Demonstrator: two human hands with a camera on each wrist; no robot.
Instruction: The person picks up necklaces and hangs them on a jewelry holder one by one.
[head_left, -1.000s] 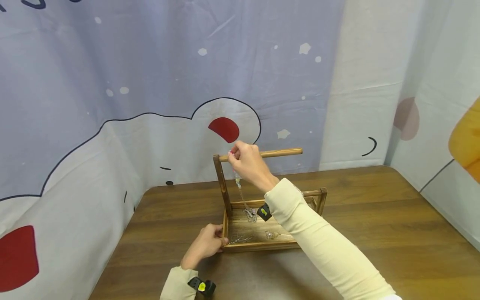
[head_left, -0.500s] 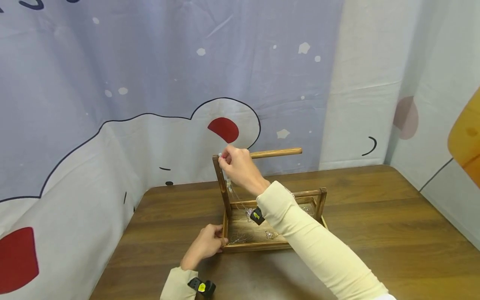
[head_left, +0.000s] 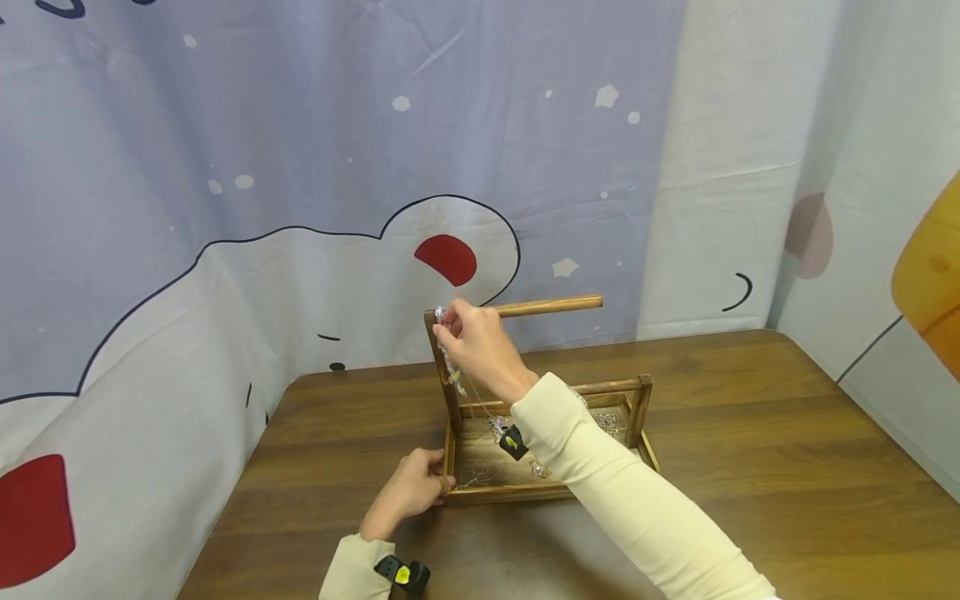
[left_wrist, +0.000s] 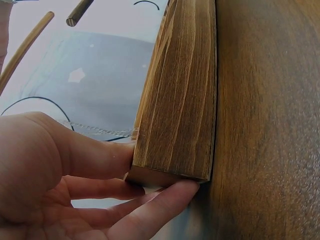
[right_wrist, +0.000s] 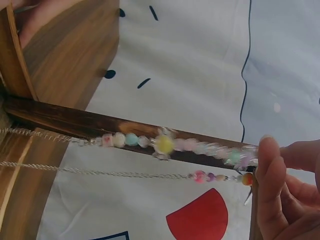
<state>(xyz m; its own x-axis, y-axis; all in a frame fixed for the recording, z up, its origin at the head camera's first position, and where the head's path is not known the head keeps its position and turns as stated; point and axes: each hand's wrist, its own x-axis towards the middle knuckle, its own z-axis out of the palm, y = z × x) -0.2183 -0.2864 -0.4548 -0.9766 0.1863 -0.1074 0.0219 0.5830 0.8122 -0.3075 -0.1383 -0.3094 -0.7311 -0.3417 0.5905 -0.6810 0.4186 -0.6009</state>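
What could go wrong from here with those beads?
The beaded strand might slip, since the right hand seems to pinch only its upper end. Its chain, hanging toward the wooden tray, could snag on the jewelry lying there. The upper bar looks unsupported at its right end, so a strand might slide off.

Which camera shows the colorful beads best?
The right wrist view: the beads appear large, their separate colors clear. The head view shows them small beside the right hand. In the left wrist view, I can't clearly make out any.
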